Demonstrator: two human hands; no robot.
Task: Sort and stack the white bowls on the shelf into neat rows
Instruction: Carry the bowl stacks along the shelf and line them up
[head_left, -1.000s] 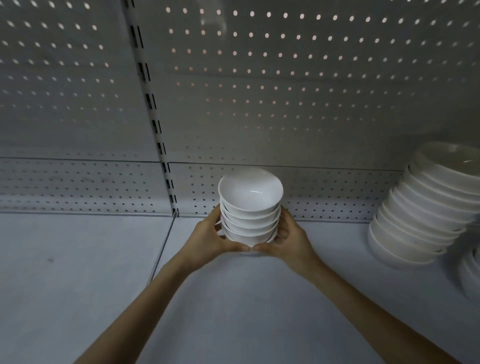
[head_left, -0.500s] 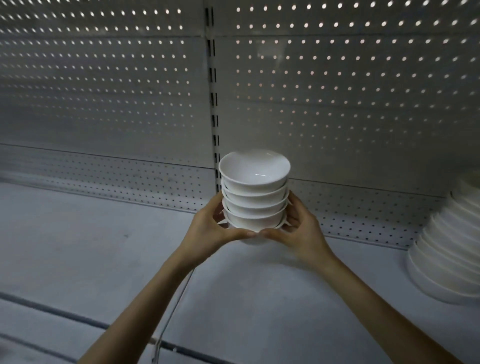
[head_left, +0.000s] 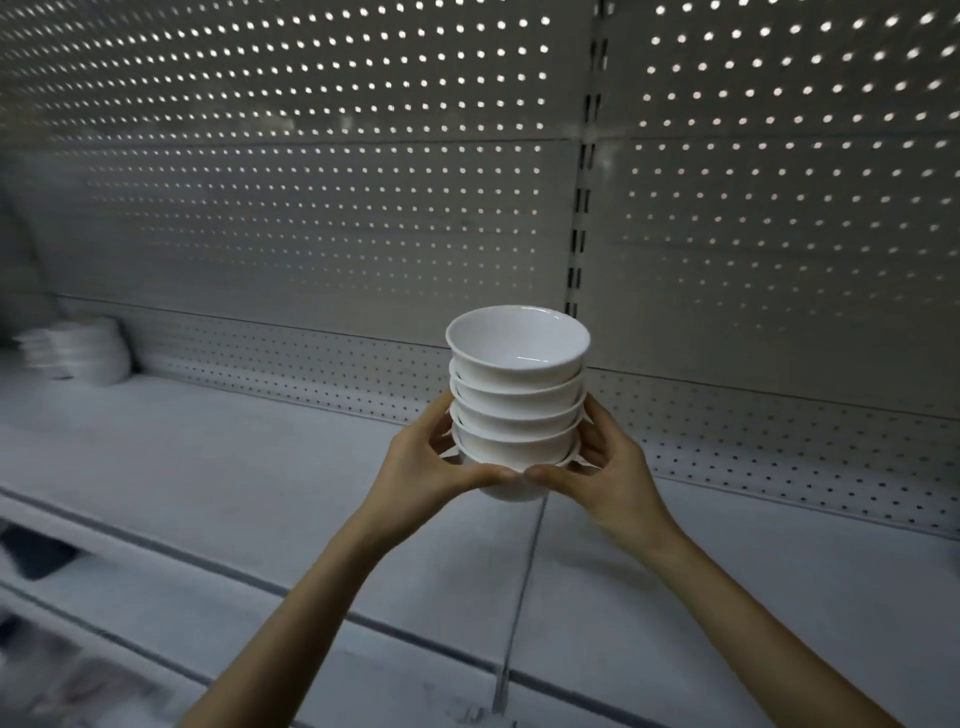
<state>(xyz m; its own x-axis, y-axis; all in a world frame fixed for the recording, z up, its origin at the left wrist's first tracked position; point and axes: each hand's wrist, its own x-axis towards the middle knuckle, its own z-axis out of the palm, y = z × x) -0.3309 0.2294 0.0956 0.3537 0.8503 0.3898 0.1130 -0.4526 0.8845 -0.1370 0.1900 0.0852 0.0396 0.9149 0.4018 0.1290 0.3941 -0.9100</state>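
— Gripped how?

— Cupped from both sides. Left hand (head_left: 431, 467) curled round the left flank of the stack of white bowls (head_left: 517, 400), right hand (head_left: 602, 462) curled round the right. Thumbs laid across the near side of the lowest bowl, tip almost to tip. Fingers wrapped out of sight behind. Firmly holding on both sides.

— Made up of what?

— Looks like five bowls, nested and upright, with the bottom one half hidden by the thumbs. Round, smooth and glossy white, with thin rims stepped one above another. Topmost hollow open to the camera, with a faint glint low inside.

— And placed where?

— Lifted clear of the shelf (head_left: 234, 467). Held in the air over the thin seam (head_left: 524, 582) between two shelf panels, just left of the slotted upright (head_left: 582, 208) at the back.

— Surface underneath?

— Matte, pale grey and faintly grainy. Crossed near the front edge by a dark groove (head_left: 208, 566).

— Beyond that?

— Backed by a low perforated rail (head_left: 311, 358) peppered with small dark holes. Topped by a grey pegboard panel (head_left: 311, 182), lit from behind, its holes glowing in even rows. Dim all round. Far left, on the shelf near the rail, a second stack of white bowls (head_left: 83, 351), too blurred for a count.
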